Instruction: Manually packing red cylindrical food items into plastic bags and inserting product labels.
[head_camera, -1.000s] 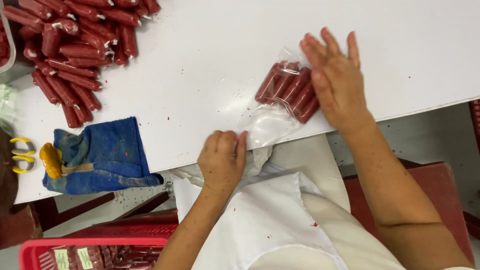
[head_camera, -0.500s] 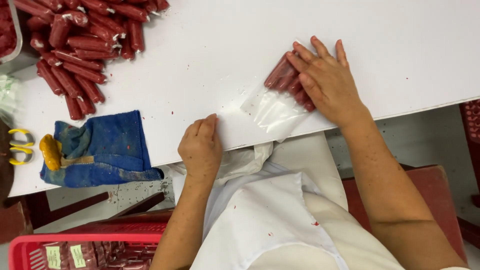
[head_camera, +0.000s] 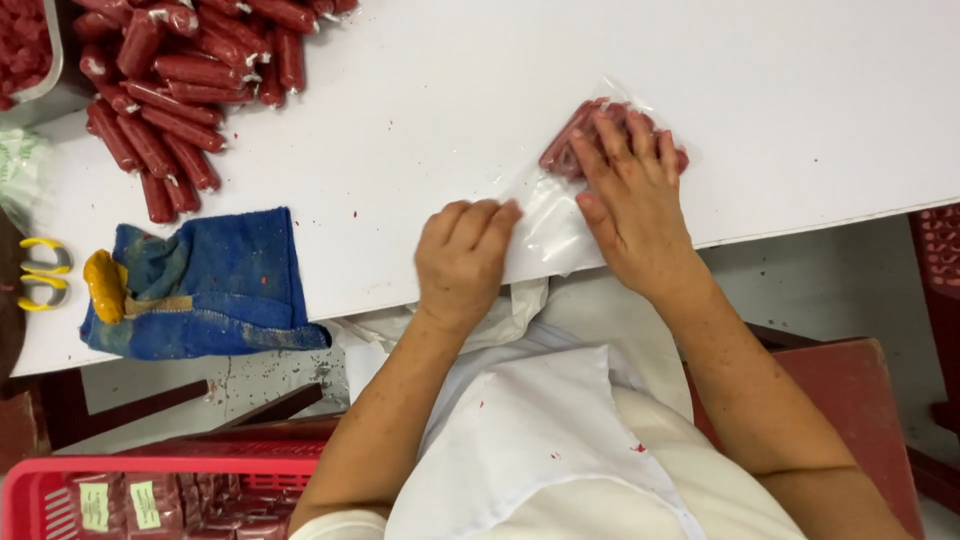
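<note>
The right hand presses flat on a clear plastic bag of short red sausages near the white table's near edge, while the left hand pinches the bag's empty open end (fingers curled on the film). The bagging seems to be at the flattening stage; the next move calls for holding the sausages steady and smoothing air toward the mouth.
</note>
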